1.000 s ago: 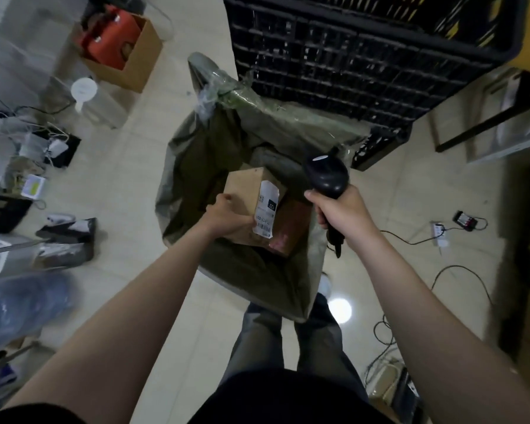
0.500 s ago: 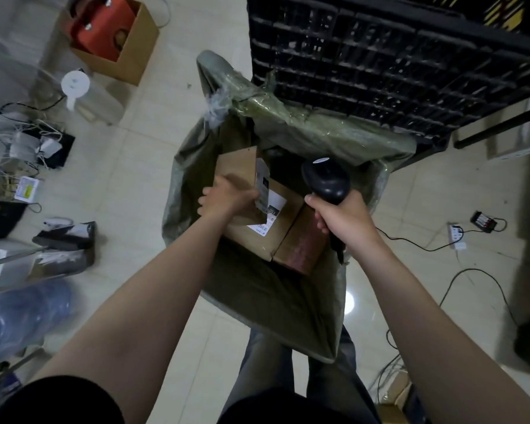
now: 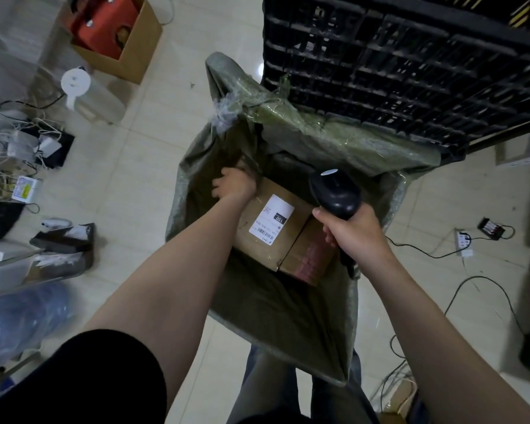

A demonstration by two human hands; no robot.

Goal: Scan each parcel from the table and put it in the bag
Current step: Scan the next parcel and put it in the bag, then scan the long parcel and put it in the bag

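A green woven bag (image 3: 288,319) stands open on the floor in front of me. Inside it a brown cardboard parcel (image 3: 257,237) lies flat with its white label (image 3: 271,217) facing up. It rests against a second parcel (image 3: 309,255) with red print. My left hand (image 3: 236,185) reaches into the bag and rests at the labelled parcel's far corner, fingers loose. My right hand (image 3: 355,234) grips a black barcode scanner (image 3: 334,191) above the bag's right side, its head tilted towards the parcels.
A black plastic crate (image 3: 410,71) stands just behind the bag. On the floor are a cardboard box (image 3: 135,50) holding a red item, a white jug (image 3: 74,84) and tangled cables at the left, and a power strip (image 3: 462,240) with cords at the right.
My left hand lowered the labelled parcel into the bag and laid it flat, label up, then loosened its grip. The right hand still holds the scanner above the bag.
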